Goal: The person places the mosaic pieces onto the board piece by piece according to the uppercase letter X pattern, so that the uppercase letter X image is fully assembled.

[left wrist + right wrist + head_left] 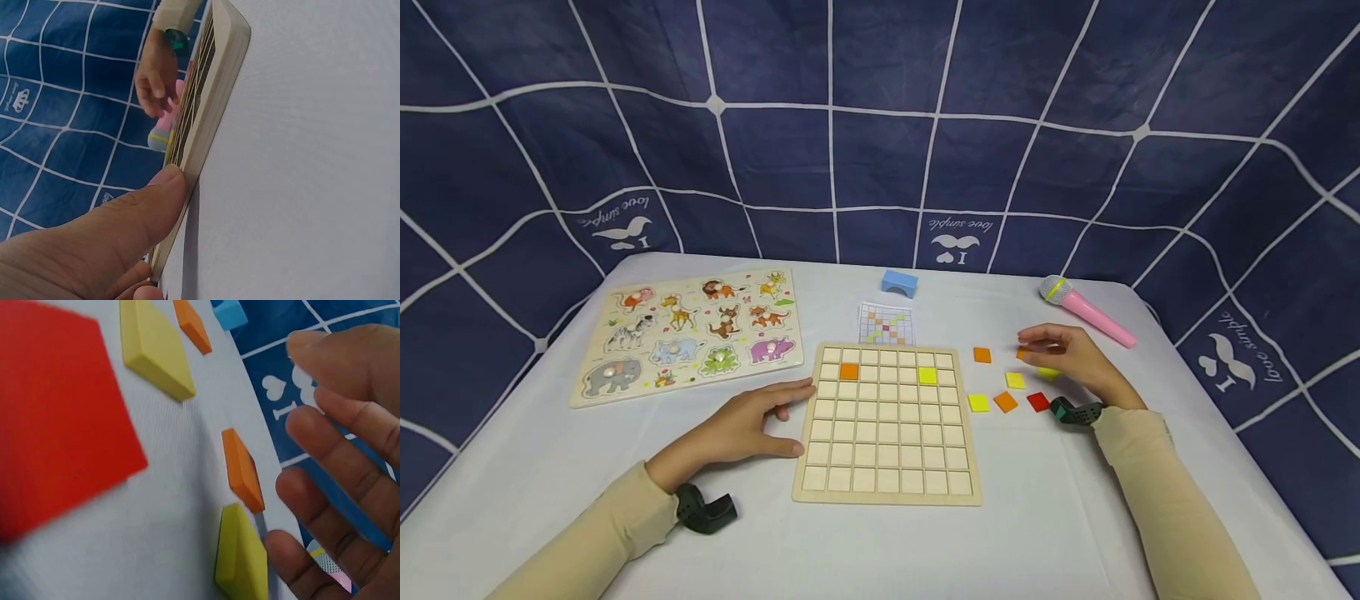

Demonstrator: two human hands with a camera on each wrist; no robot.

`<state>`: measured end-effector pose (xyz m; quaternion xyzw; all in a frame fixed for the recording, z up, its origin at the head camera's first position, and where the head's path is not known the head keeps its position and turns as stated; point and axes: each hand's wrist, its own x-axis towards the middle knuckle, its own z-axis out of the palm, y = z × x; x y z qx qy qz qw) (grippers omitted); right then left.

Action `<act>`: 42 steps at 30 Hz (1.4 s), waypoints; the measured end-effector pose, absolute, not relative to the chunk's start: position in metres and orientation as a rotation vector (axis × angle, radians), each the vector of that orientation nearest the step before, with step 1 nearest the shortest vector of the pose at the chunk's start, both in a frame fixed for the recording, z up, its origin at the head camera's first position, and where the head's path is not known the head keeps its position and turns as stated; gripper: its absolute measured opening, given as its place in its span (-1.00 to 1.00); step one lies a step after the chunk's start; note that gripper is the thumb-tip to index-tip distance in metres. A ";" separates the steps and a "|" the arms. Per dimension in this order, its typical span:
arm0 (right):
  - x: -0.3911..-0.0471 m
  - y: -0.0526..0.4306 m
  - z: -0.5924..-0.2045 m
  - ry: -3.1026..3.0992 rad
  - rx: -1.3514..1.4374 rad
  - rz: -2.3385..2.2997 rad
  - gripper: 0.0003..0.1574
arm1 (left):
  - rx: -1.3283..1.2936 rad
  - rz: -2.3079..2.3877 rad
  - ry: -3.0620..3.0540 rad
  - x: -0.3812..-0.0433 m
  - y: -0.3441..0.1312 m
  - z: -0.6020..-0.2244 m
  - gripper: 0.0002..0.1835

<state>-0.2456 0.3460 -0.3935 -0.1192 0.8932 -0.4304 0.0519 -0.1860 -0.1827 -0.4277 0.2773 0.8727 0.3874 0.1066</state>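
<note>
The wooden grid board (887,498) is being touched at its left edge by the left hand (737,427), its fingers lying relaxed. The right hand (1069,360) is being held over loose tiles (1006,402), fingers loosely spread; 1 orange tile (1022,354) and 1 yellow tile (1049,373) are being partly hidden by it. From the right wrist, the red tile (62,419) is being cut off at the left.

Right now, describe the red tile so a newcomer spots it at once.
On the white table, find the wooden grid board, then the loose tiles scattered on its right. In the row of three nearest the person, the red tile is the rightmost, beside the black wrist device. It is the only red one; its loose neighbours are orange or yellow.
</note>
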 end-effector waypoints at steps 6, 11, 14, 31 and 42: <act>-0.249 0.356 -0.402 2.753 -0.302 -1.219 -0.41 | 0.815 1.142 2.570 -0.186 -0.183 -0.428 -0.06; -0.250 0.360 -0.405 2.759 -0.228 -1.172 -0.37 | 0.817 1.137 2.569 -0.186 -0.183 -0.428 -0.06; -0.250 0.361 -0.406 2.761 -0.204 -1.148 -0.36 | 0.824 1.138 2.569 -0.186 -0.182 -0.429 -0.07; -0.251 0.357 -0.410 2.915 -0.178 -1.046 -0.56 | 0.828 1.138 2.568 -0.186 -0.182 -0.427 -0.06; -0.250 0.355 -0.408 2.942 -0.201 -1.023 -0.59 | 0.817 1.123 2.575 -0.186 -0.182 -0.428 -0.05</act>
